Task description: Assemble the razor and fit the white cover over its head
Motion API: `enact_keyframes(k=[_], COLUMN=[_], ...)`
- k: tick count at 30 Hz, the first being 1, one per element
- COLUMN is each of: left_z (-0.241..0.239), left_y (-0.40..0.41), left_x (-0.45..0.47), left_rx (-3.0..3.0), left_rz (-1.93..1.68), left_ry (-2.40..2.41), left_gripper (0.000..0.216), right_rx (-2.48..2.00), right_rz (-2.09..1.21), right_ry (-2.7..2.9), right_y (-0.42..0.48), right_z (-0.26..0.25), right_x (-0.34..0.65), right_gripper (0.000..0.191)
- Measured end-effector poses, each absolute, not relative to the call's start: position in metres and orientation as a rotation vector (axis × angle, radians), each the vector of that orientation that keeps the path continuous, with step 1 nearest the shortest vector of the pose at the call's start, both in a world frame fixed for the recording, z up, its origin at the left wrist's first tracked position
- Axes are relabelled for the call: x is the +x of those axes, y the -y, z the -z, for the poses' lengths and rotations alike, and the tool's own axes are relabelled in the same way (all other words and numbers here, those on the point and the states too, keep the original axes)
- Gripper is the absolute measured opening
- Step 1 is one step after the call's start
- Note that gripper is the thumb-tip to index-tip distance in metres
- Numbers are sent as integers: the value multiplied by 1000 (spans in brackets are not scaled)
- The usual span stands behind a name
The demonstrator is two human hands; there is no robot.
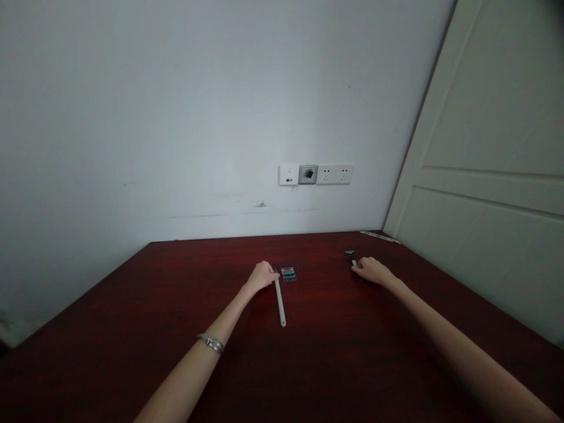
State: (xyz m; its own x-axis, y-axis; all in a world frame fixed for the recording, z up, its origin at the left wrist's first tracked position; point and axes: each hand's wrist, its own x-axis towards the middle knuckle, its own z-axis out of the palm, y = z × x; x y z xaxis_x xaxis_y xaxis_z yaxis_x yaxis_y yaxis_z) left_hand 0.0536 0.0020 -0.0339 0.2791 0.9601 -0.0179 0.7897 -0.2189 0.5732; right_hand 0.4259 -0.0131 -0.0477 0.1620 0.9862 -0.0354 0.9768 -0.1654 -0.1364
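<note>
My left hand is closed in a pinch around the far end of a slim pale stick with a small hole in its near end. The stick points toward me; its far end is mostly hidden by the fingers. Just right of that hand lies a small clear case with dark green pieces inside. Farther right, my right hand is closed on the short grey handle of a razor. The razor's dark green head sticks out beyond the fingertips, and part of its handle is hidden.
Both hands are over a dark red wooden table. A pale strip lies at its far right corner. Wall sockets sit above the back edge, and a pale panelled door stands along the right side.
</note>
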Motion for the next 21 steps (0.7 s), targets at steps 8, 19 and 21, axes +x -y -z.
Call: enact_keyframes(k=[8, 19, 21], left_z=[23, 28, 30], left_y=[8, 12, 12], left_x=[57, 63, 65], left_rx=[2115, 2129, 2110], left_rz=[-310, -241, -220], left_ry=[-1669, -1759, -1797], left_gripper=[25, 26, 27], right_rx=[-2331, -2305, -2301], right_rz=[-200, -196, -174], right_ry=[1968, 1886, 1873], right_y=[11, 16, 17], right_z=[51, 51, 51], right_x=[426, 425, 426], right_gripper=[40, 52, 53])
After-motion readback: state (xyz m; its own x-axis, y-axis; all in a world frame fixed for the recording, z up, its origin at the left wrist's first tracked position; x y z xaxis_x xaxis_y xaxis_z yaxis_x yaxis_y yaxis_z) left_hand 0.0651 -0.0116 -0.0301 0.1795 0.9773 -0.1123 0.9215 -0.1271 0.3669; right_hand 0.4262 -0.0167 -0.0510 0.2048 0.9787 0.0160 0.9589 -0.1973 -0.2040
